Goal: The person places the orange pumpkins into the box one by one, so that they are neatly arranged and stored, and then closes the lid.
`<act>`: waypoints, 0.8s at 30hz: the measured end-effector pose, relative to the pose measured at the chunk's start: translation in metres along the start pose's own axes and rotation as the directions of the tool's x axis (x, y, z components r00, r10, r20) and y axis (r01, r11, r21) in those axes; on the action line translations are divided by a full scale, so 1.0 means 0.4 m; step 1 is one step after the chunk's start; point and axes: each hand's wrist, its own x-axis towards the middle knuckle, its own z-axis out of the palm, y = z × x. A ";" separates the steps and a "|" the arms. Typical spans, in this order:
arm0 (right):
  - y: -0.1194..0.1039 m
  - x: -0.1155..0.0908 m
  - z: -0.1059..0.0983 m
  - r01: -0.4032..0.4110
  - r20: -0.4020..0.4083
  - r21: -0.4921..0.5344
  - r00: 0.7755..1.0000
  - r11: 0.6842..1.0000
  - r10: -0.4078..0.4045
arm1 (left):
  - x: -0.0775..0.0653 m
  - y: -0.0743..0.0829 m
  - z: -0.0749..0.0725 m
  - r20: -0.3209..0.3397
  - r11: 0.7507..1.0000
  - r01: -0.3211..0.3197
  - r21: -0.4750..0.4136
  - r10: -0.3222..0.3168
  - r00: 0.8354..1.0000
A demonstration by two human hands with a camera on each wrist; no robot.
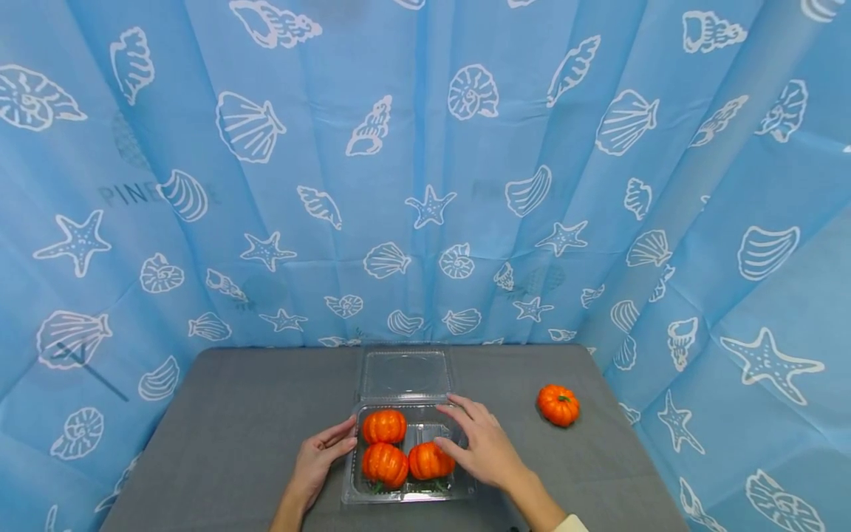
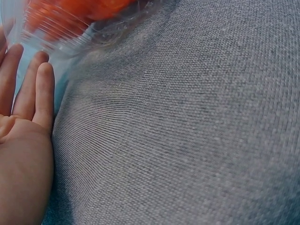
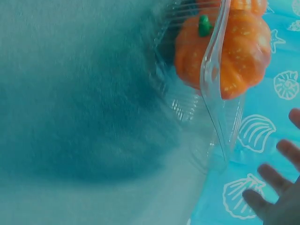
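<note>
A clear plastic clamshell container (image 1: 408,496) lies on the table with its lid (image 1: 405,373) folded back. Inside it sit three small orange pumpkins: one at the back left (image 1: 384,426), one at the front left (image 1: 385,465) and one at the front right (image 1: 431,461). At the container's left wall, my left hand (image 1: 314,462) has its fingers fairly straight against the edge. My right hand (image 1: 488,447) is spread over the right side, its thumb close to the front right pumpkin; whether it touches is unclear. In the right wrist view its fingers (image 3: 272,180) are apart and hold nothing.
Another orange pumpkin (image 1: 558,406) rests on the grey table (image 1: 266,414), to the right of the container. A blue curtain (image 1: 425,148) printed with white shells and starfish hangs behind and at both sides of the table.
</note>
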 end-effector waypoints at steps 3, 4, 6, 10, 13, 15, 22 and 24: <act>0.006 0.007 -0.005 -0.023 0.007 -0.070 1.000 0.997 0.024 | 0.001 -0.001 -0.001 0.002 1.000 0.015 -0.016 -0.015 1.000; 0.008 0.009 -0.006 -0.027 0.009 -0.099 1.000 0.995 0.028 | 0.002 -0.002 -0.002 0.002 1.000 0.019 -0.021 -0.019 1.000; 0.012 0.012 -0.008 -0.030 0.010 -0.143 0.999 0.989 0.032 | 0.003 -0.005 -0.002 0.003 1.000 0.020 -0.024 -0.020 1.000; 0.020 0.015 -0.008 -0.054 0.006 -0.198 0.998 0.979 0.056 | 0.005 -0.007 -0.002 0.004 0.999 0.011 -0.030 -0.011 1.000; 0.028 0.015 -0.003 -0.080 -0.015 -0.234 0.997 0.969 0.079 | 0.004 -0.007 -0.002 0.010 1.000 -0.003 -0.029 0.004 1.000; 0.034 0.014 0.000 -0.099 -0.034 -0.246 0.995 0.964 0.094 | 0.003 -0.007 -0.003 0.015 1.000 -0.011 -0.026 0.011 1.000; 0.066 0.015 0.009 -0.160 -0.057 -0.267 0.987 0.950 0.150 | 0.002 -0.005 -0.005 0.025 0.999 -0.043 -0.017 0.044 0.999; 0.077 0.017 0.010 -0.173 -0.050 -0.276 0.985 0.946 0.166 | 0.003 -0.005 -0.004 0.023 0.999 -0.035 -0.018 0.035 0.999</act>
